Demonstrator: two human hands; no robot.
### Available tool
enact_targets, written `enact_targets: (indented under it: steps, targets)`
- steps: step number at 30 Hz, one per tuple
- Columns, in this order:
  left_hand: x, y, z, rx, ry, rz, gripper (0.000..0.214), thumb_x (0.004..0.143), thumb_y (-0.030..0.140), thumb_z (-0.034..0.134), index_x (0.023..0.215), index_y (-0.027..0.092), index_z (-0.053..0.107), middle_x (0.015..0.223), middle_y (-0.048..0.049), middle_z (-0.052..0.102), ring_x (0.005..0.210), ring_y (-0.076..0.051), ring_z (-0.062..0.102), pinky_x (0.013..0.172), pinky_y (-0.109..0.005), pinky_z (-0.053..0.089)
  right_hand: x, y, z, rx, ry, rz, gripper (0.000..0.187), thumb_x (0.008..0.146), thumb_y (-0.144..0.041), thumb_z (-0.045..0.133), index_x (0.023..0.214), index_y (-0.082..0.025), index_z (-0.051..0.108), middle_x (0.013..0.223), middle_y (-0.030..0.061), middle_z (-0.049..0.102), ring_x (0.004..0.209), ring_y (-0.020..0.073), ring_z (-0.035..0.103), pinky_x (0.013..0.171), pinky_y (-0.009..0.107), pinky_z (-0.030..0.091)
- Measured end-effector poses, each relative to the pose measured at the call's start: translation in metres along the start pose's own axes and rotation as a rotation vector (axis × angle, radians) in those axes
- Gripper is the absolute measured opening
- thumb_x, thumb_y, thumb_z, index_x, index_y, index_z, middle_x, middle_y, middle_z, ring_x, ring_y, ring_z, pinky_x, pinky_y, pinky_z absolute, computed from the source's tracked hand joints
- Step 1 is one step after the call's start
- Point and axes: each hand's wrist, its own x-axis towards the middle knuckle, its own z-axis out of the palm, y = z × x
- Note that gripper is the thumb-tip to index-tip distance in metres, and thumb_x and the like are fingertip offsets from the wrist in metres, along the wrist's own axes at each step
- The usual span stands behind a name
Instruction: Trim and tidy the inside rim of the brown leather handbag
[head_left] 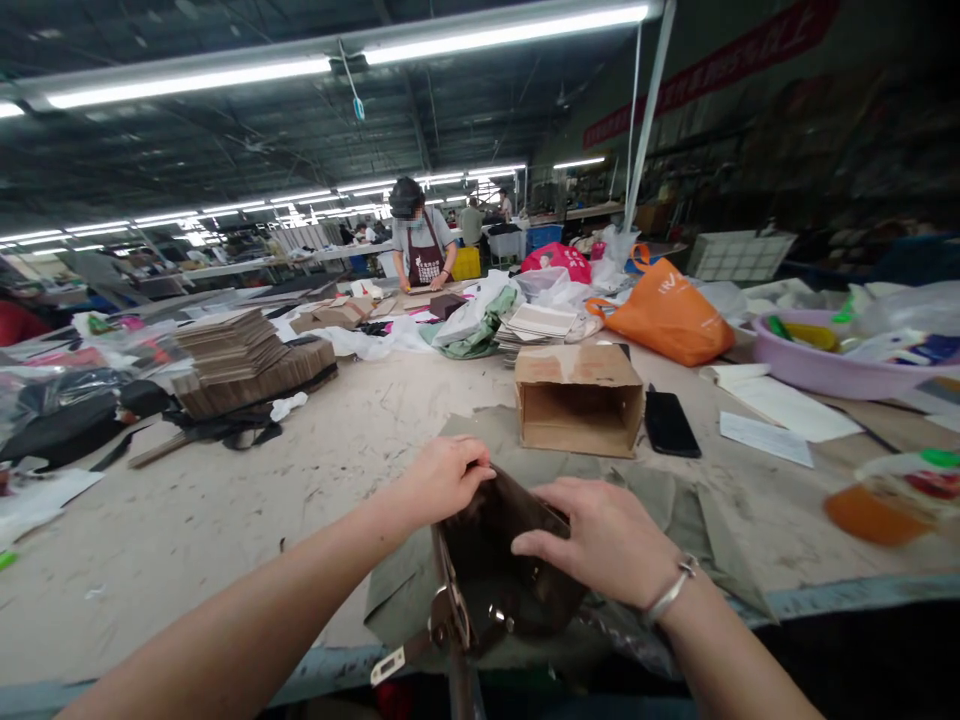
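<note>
the left hand (pixel 450 475) has its thumb and fingers pinched together on the top edge of a dark brown bag (pixel 491 545). the right hand (pixel 607 530) lies along the edge next to it, with the thumb apart from the fingers and over the dark inside. i cannot tell if the right hand holds the edge tight or just rests on it. a silver bracelet (pixel 671 592) goes round the right wrist, thin and hard.

the bag is right under and between the two hands, with its mouth wide and its sides soft and a bit shiny. nearer than the hands, it has shiny metal bits, and a flat metal end (pixel 388 665) with a slot sticks out below the left hand. gray-green sheets (pixel 401 590) lie under the bag, flat and creased, with sharp corners.

just past the hands is a brown cardboard box (pixel 577 370), its open side facing them. a black phone (pixel 672 423), flat and smooth, is beside the box, past the right hand. far to the left of the left hand, thin brown card pieces (pixel 232 345) make a tall stack. far past the right hand sits a floppy orange bag (pixel 667 310), and right of that a round, light purple tub (pixel 817 370).
</note>
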Motion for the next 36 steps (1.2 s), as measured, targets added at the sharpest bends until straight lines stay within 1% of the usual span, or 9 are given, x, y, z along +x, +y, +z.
enact_targets:
  steps: [2, 8, 16, 20, 23, 26, 31, 33, 36]
  targets:
    - [0.0, -0.001, 0.001, -0.005, 0.006, 0.002, 0.008, 0.081, 0.023, 0.055, 0.075, 0.019, 0.059, 0.071, 0.001, 0.059, 0.067, -0.014, 0.054, 0.063, -0.026, 0.039, 0.001, -0.002, -0.001, 0.042, 0.012, 0.001, 0.042, 0.075, -0.067, 0.054, 0.088, -0.028, 0.062, 0.077, -0.002, 0.063, 0.071, 0.017, 0.058, 0.057, 0.027, 0.031]
    - [0.001, -0.002, 0.001, -0.021, 0.006, 0.002, 0.009, 0.081, 0.02, 0.054, 0.073, 0.018, 0.058, 0.071, 0.0005, 0.058, 0.068, -0.014, 0.054, 0.063, -0.025, 0.039, 0.008, -0.016, 0.007, -0.053, 0.118, 0.083, 0.033, 0.089, -0.052, 0.043, 0.1, -0.028, 0.061, 0.084, 0.0017, 0.066, 0.079, 0.0194, 0.061, 0.061, 0.029, 0.034]
    - [-0.001, 0.002, 0.0, 0.025, 0.008, -0.006, 0.009, 0.081, 0.022, 0.055, 0.073, 0.018, 0.058, 0.068, 0.0011, 0.057, 0.065, -0.013, 0.053, 0.06, -0.025, 0.037, 0.021, -0.017, 0.013, -0.186, 0.096, 0.101, 0.031, 0.089, -0.034, 0.044, 0.068, -0.023, 0.062, 0.072, 0.0009, 0.068, 0.071, 0.019, 0.063, 0.055, 0.03, 0.03]
    - [0.001, 0.003, 0.003, 0.033, 0.01, 0.001, 0.009, 0.081, 0.021, 0.055, 0.073, 0.019, 0.056, 0.067, 0.0014, 0.057, 0.066, -0.014, 0.053, 0.061, -0.025, 0.037, 0.021, -0.013, 0.011, -0.187, 0.117, 0.088, 0.031, 0.088, -0.034, 0.044, 0.066, -0.022, 0.063, 0.071, 0.0018, 0.067, 0.068, 0.0185, 0.062, 0.054, 0.03, 0.028]
    - [-0.001, 0.0, 0.004, 0.019, 0.007, 0.001, 0.01, 0.082, 0.022, 0.054, 0.072, 0.018, 0.056, 0.068, 0.0011, 0.057, 0.067, -0.014, 0.054, 0.061, -0.025, 0.037, 0.018, -0.009, 0.004, -0.047, 0.068, 0.038, 0.042, 0.088, -0.053, 0.041, 0.067, -0.024, 0.063, 0.066, 0.0001, 0.066, 0.063, 0.0165, 0.06, 0.051, 0.028, 0.026]
    - [-0.003, -0.001, 0.002, -0.004, -0.017, 0.038, 0.01, 0.083, 0.022, 0.053, 0.074, 0.018, 0.058, 0.071, 0.0004, 0.059, 0.069, -0.013, 0.055, 0.062, -0.025, 0.038, 0.02, -0.007, 0.0, 0.093, 0.033, -0.024, 0.044, 0.083, -0.065, 0.042, 0.08, -0.028, 0.065, 0.066, -0.0022, 0.066, 0.06, 0.0143, 0.058, 0.05, 0.027, 0.026]
    - [-0.004, 0.001, -0.004, -0.028, -0.057, 0.092, 0.008, 0.082, 0.02, 0.054, 0.077, 0.018, 0.06, 0.072, 0.0004, 0.061, 0.07, -0.013, 0.056, 0.064, -0.025, 0.041, 0.031, -0.008, 0.01, -0.059, 0.067, -0.003, 0.035, 0.086, -0.045, 0.048, 0.066, -0.023, 0.065, 0.067, 0.0019, 0.067, 0.065, 0.0167, 0.061, 0.053, 0.028, 0.027]
    - [-0.005, 0.001, -0.006, -0.108, -0.065, 0.095, 0.005, 0.08, 0.018, 0.056, 0.082, 0.019, 0.061, 0.079, 0.0001, 0.064, 0.076, -0.013, 0.059, 0.069, -0.025, 0.043, 0.032, -0.008, 0.014, -0.13, 0.088, 0.027, 0.031, 0.086, -0.04, 0.049, 0.067, -0.022, 0.066, 0.068, 0.0029, 0.068, 0.066, 0.0181, 0.062, 0.053, 0.029, 0.027]
    - [-0.007, -0.001, -0.008, -0.286, -0.061, 0.032, 0.032, 0.075, 0.017, 0.064, 0.105, 0.021, 0.054, 0.104, -0.0019, 0.065, 0.094, -0.015, 0.06, 0.084, -0.027, 0.045, 0.03, -0.005, 0.013, -0.184, 0.098, 0.063, 0.031, 0.087, -0.039, 0.047, 0.068, -0.023, 0.066, 0.07, 0.0034, 0.068, 0.068, 0.0191, 0.062, 0.053, 0.029, 0.028]
